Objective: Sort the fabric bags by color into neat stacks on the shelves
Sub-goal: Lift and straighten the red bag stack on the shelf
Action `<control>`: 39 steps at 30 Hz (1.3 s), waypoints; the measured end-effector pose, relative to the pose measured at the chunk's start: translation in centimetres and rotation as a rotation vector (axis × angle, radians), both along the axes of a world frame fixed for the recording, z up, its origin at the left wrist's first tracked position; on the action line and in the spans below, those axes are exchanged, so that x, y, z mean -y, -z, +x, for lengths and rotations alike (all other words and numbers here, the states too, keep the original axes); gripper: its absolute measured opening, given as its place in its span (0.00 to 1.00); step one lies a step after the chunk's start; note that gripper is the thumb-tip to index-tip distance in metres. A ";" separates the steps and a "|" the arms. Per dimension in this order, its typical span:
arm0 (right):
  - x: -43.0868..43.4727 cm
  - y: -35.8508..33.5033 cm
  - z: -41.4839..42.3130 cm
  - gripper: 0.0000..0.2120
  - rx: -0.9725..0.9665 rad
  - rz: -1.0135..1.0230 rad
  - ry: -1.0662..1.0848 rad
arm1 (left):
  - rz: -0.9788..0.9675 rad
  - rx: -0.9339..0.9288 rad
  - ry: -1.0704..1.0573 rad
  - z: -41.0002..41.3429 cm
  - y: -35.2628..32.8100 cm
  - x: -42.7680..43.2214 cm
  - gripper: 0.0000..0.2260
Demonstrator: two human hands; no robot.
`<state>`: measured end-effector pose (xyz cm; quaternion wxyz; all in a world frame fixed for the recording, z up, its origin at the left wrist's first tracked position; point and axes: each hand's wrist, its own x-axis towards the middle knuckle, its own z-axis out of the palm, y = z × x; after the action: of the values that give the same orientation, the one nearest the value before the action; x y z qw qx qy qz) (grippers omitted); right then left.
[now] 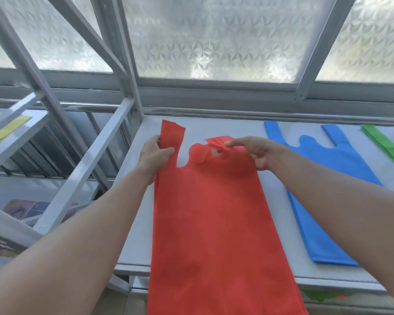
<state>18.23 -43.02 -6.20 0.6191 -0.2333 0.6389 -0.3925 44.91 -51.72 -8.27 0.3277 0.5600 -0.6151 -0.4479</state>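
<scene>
A red fabric bag (212,223) lies lengthwise on the grey shelf (137,223), its bottom end hanging over the front edge. My left hand (154,155) pinches the bag's left handle strap, which stands straight. My right hand (250,148) pinches the crumpled right handle strap between thumb and fingertips. A blue fabric bag (328,201) lies flat to the right of the red one. The edge of a green bag (387,146) shows at the far right of the shelf.
A frosted window (214,37) runs behind the shelf. Grey metal rack posts and braces (89,160) stand at the left, with yellow bags (7,130) on a neighbouring shelf. Green and orange fabric (323,295) shows on a lower shelf.
</scene>
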 end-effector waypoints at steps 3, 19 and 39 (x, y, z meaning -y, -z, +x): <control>0.7 -0.1 -0.8 0.11 0.061 -0.115 0.056 | -0.052 0.233 -0.096 -0.1 1.0 0.9 0.17; -1.1 0.5 0.6 0.15 0.211 -0.246 -0.002 | 0.283 -0.190 0.071 0.2 -0.2 0.5 0.16; -1.6 -3.2 -0.7 0.20 0.347 -0.476 -0.039 | 0.349 -0.672 0.637 0.5 -3.8 0.9 0.07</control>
<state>17.56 -41.39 -3.01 0.6543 -0.3136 0.4090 -0.5534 45.43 -52.57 -4.43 0.2561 0.2153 -0.5319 -0.7779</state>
